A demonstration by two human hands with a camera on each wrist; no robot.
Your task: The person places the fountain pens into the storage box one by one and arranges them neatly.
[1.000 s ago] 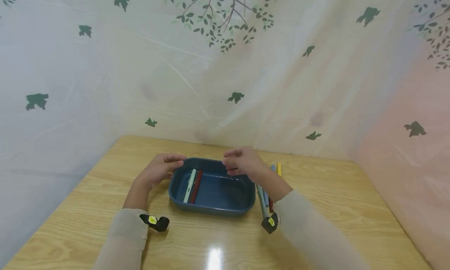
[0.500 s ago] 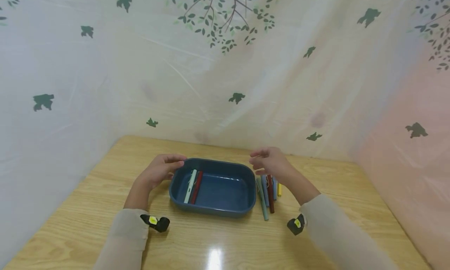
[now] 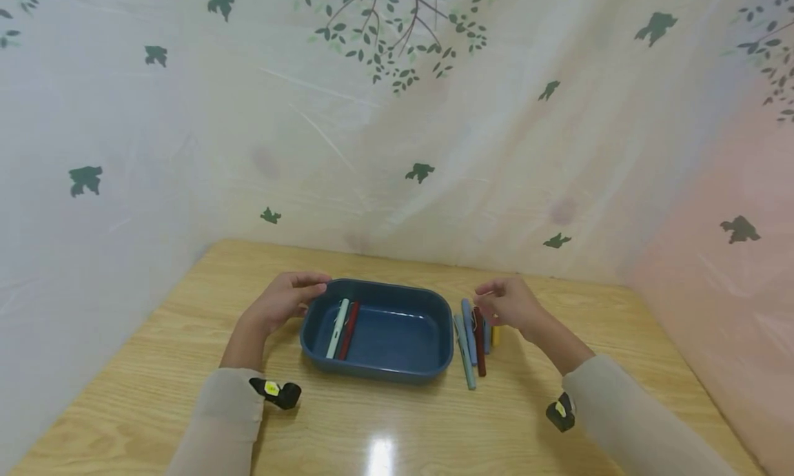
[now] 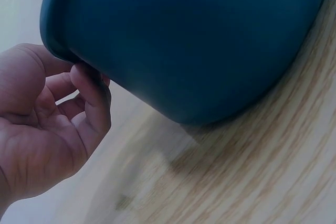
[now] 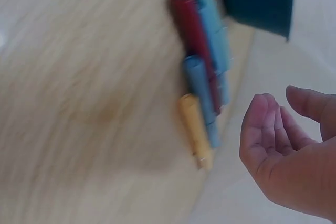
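A dark blue rectangular tray (image 3: 397,338) with rounded corners sits on the table. My left hand (image 3: 282,302) pinches its far left corner; in the left wrist view the fingers (image 4: 94,100) curl beneath the rim. Inside, at the left, lie a pale mint pen (image 3: 338,330) and a dark red pen (image 3: 349,331) side by side. To the tray's right is a row of pens: a grey-green pen (image 3: 465,355), blue ones, a dark red pen (image 3: 480,345) and a yellow pen (image 5: 195,129). Above their far ends hovers my right hand (image 3: 511,304), fingers loosely bent, thumb apart, holding nothing.
The wooden table (image 3: 558,407) reaches back to a pale curtain (image 3: 347,131) printed with leaves and birds. Each sleeve carries a small black wrist camera, the left one (image 3: 279,393) near the tray's front left.
My right hand has moved right from over the tray to above the row of pens, uncovering several of them. The left hand stays at the tray's corner.
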